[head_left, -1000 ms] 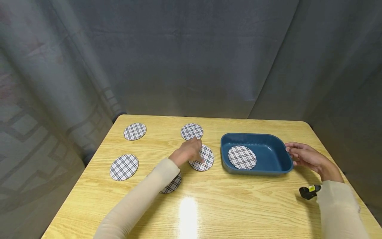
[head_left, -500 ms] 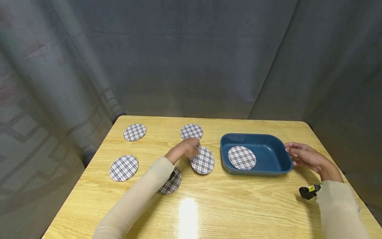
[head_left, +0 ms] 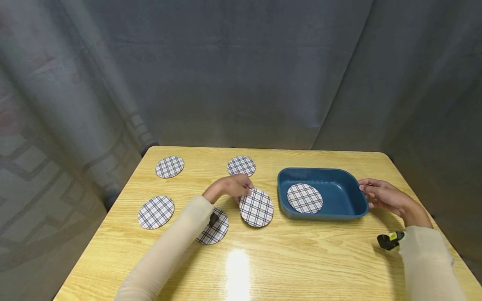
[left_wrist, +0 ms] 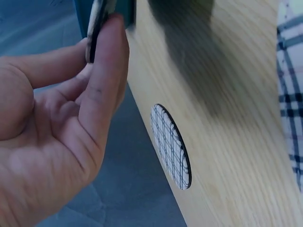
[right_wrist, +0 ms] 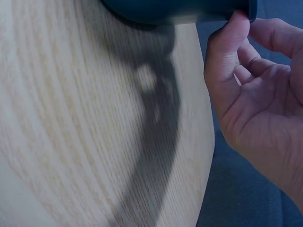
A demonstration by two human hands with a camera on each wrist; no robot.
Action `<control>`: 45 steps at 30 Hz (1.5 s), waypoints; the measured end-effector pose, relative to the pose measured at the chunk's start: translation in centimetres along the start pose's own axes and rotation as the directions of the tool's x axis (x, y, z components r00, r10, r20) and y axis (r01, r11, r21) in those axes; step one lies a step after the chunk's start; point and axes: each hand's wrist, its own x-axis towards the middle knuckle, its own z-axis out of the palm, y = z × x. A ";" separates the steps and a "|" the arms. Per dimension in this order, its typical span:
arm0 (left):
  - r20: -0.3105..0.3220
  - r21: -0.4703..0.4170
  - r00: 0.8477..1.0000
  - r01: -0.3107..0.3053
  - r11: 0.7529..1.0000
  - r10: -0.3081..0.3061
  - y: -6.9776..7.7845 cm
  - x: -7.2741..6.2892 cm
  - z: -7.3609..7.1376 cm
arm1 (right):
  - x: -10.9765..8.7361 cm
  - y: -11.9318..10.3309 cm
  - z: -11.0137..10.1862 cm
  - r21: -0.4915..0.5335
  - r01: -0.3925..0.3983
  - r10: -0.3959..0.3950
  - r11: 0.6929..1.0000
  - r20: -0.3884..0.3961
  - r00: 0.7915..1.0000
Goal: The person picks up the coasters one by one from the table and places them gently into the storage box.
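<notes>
Between thumb and fingers, my left hand (head_left: 238, 186) pinches a round plaid coaster (head_left: 257, 207) by its edge, tilted and lifted off the table. In the left wrist view the same coaster (left_wrist: 97, 28) shows nearly edge-on. On the right, my right hand (head_left: 383, 196) pinches the rim at the right end of a blue rectangular dish (head_left: 344, 200); the right wrist view shows thumb and finger on that rim (right_wrist: 252, 12). Another plaid coaster (head_left: 305, 198) lies inside the dish, toward its left end.
Further plaid coasters lie on the wooden table (head_left: 301, 259): one at back left (head_left: 170, 167), one at front left (head_left: 156, 212), one at back middle (head_left: 241, 166). Another coaster (head_left: 218, 230) is partly covered by the left wrist. Grey curtains (head_left: 233, 83) hang behind.
My left hand has taken hold of the middle coaster, raised it from the table and tilted it, shifting it slightly toward the front. The right hand and the dish have stayed put.
</notes>
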 end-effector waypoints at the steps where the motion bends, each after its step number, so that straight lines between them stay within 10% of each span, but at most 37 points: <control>1: 0.005 -0.025 1.000 0.004 1.000 -0.004 0.0 -0.1 -0.1 | 0.0 0.0 0.0 0.004 0.003 -0.003 1.000 0.002 1.000; 21: 0.028 -0.400 0.993 -0.098 0.911 0.119 -0.3 -0.7 -2.1 | 0.0 -0.1 0.0 0.025 0.008 -0.008 1.000 0.011 1.000; 36: -0.110 -0.703 0.986 -0.167 0.691 0.127 1.5 1.2 -1.6 | 0.0 -0.1 0.1 -0.003 -0.031 0.031 1.000 -0.010 0.999; 45: -0.125 -0.718 0.985 -0.170 0.674 0.115 2.9 3.1 0.1 | 0.1 0.0 0.1 -0.011 -0.022 0.022 1.000 -0.020 1.000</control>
